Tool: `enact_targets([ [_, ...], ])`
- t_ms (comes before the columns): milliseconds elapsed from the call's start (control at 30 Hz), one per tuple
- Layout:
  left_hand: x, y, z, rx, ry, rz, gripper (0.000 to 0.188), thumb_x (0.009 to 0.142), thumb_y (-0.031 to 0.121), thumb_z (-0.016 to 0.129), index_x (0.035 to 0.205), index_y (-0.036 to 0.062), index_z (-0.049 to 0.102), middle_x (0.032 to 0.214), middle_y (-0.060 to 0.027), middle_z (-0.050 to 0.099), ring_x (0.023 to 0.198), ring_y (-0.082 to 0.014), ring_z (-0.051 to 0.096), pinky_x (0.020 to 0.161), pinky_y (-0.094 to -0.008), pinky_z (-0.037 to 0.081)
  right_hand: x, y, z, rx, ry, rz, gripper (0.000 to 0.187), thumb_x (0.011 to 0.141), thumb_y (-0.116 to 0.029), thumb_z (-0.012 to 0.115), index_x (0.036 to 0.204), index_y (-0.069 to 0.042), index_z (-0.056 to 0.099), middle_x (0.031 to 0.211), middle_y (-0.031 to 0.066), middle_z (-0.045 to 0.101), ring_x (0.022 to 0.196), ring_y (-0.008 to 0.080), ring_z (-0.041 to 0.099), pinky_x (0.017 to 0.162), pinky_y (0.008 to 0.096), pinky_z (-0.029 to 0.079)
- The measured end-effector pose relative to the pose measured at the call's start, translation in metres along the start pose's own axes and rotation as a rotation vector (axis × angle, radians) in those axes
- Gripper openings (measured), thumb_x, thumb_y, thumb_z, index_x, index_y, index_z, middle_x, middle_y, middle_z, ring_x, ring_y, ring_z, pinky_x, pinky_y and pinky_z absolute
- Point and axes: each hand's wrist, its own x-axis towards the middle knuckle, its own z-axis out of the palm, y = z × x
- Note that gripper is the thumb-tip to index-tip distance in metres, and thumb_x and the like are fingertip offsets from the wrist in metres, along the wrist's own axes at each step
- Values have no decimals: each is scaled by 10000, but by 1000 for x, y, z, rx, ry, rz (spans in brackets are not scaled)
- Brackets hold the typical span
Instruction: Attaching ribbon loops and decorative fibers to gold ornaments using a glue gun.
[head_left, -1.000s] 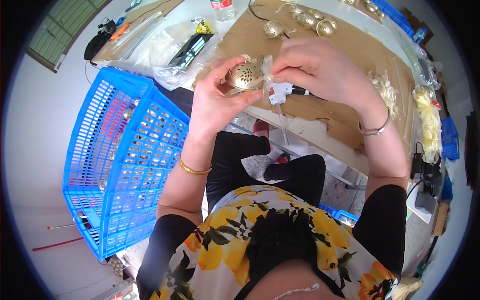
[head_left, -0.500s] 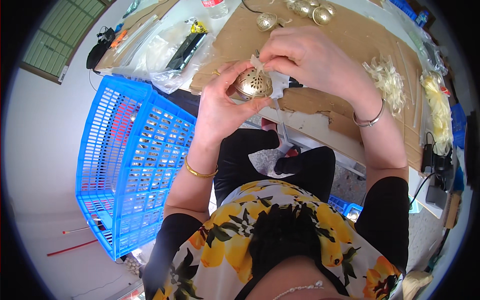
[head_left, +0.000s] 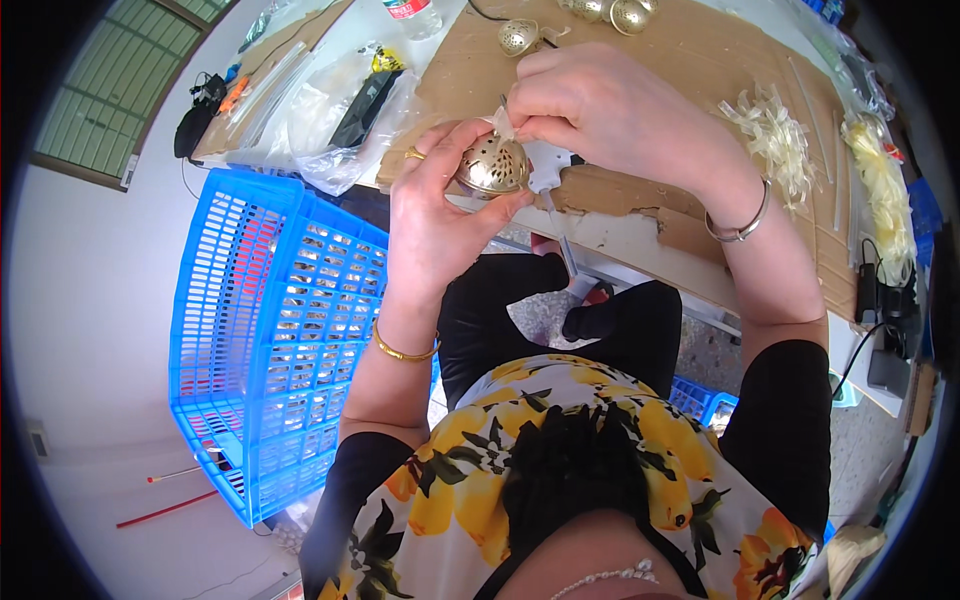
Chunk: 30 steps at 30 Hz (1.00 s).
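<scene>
A gold ball ornament with cut-out holes is held over the table's near edge. My left hand wraps it from the left, fingers on its far side and thumb on its near right side. A short, sheer pale ribbon stands up at the ball's top. Just right of the ball, my right hand pinches this ribbon between thumb and forefinger. Part of the ribbon is hidden by those fingers, so I cannot make out whether it is knotted.
Brown cardboard covers the table. More gold balls lie at the far side. Loose pale ribbons and a ribbon bundle are on the right. A plastic bag and a bottle sit left; a blue crate stands beside me.
The whole view has shifted a little. My left hand still grips the ball and my right hand still pinches the ribbon, with only small finger movement.
</scene>
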Motion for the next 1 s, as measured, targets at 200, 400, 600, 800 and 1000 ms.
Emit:
enact_targets([
  [200,0,-7,-4,151,30,16,523,527,28,776,1007,-24,575,1010,-161,575,869,-277,593,733,-320,500,-2,-1,-8,92,-24,-26,120,773,-124,569,738,-12,592,683,102,517,662,273,530,597,355,412],
  [400,-2,-2,1,208,2,22,509,525,54,785,980,-41,576,1002,-176,579,862,-298,593,733,-334,495,-4,0,0,38,-24,-11,143,769,-135,562,714,-3,577,651,103,474,665,271,514,607,361,412],
  [600,-1,1,4,137,-9,6,514,516,62,796,968,-43,574,1006,-173,579,846,-300,597,732,-338,495,-4,0,5,-32,28,-58,182,765,-133,558,649,1,518,638,114,428,660,285,502,611,383,411],
  [800,0,6,3,294,-21,75,518,522,56,787,986,-27,573,1002,-159,581,864,-305,590,746,-347,490,-4,-3,3,-83,5,-4,197,750,-127,570,626,1,486,631,116,431,646,292,502,605,387,414],
  [1000,0,7,4,389,-9,172,535,524,40,770,1016,-6,564,1009,-136,581,916,-310,567,779,-370,471,-5,-1,6,-115,60,9,207,730,-117,589,610,7,475,624,115,438,632,290,502,590,389,410],
])
